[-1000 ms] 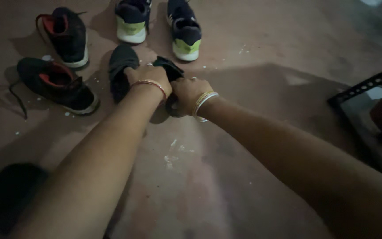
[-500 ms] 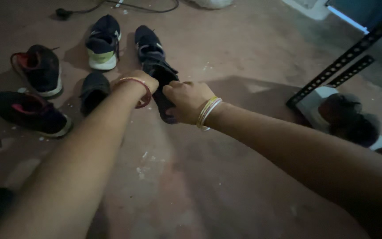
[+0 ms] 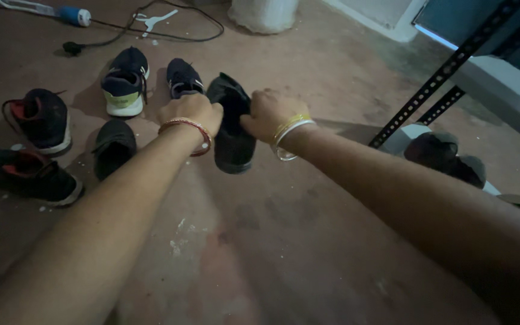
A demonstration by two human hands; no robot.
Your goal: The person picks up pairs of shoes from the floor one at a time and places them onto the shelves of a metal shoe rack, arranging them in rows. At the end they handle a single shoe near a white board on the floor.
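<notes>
Both forearms stretch forward over the concrete floor (image 3: 308,241), wrists bent down. Between them hangs a black shoe (image 3: 231,126), lifted clear of the floor, its long axis running away from the person. The left hand (image 3: 191,113) closes its grip on the shoe's left edge; the right hand (image 3: 269,113) pinches the right edge, equally near. Beyond lie more shoes, including a navy pair (image 3: 151,78).
</notes>
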